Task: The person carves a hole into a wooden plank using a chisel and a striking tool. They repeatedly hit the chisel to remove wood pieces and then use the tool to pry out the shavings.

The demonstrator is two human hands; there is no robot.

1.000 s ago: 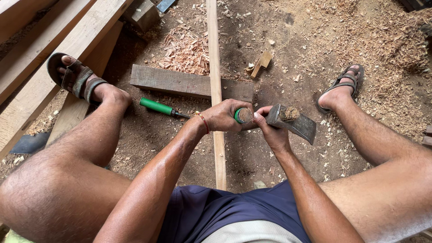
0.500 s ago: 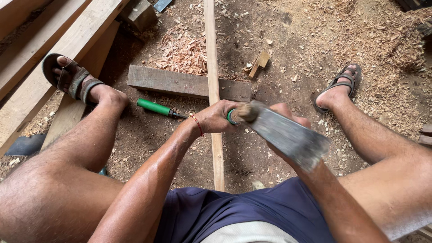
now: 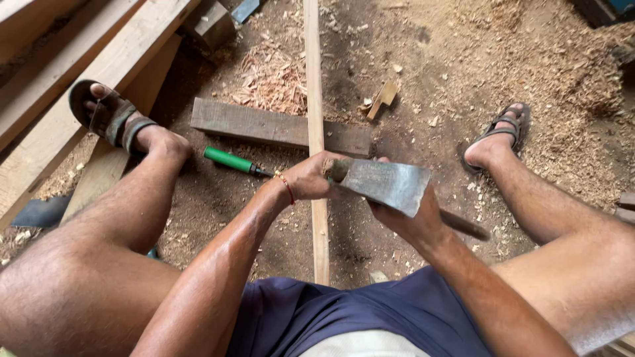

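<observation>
My left hand (image 3: 305, 180) is closed around a small chisel (image 3: 335, 169); only its brownish butt end shows, and it stands on the long thin wooden slat (image 3: 313, 79) that runs away from me across the floor. My right hand (image 3: 410, 221) grips a hatchet by its dark handle (image 3: 464, 225). The hatchet's flat grey head (image 3: 387, 185) lies broadside to the camera, right against the butt of the chisel. The slat rests across a short grey plank (image 3: 254, 124). Whether the hatchet head touches the chisel is unclear.
A green-handled tool (image 3: 229, 160) lies on the dirt left of my left wrist. My sandalled feet (image 3: 109, 119) (image 3: 497, 135) are spread either side. Long timber boards (image 3: 73, 86) lie at the left. Wood shavings (image 3: 274, 76), a small offcut (image 3: 382, 98) and sawdust (image 3: 562, 73) cover the ground.
The hatchet swung up and turned, its head moving from right of my hands to broadside over the chisel's butt. My left hand stayed clamped on the chisel at the slat.
</observation>
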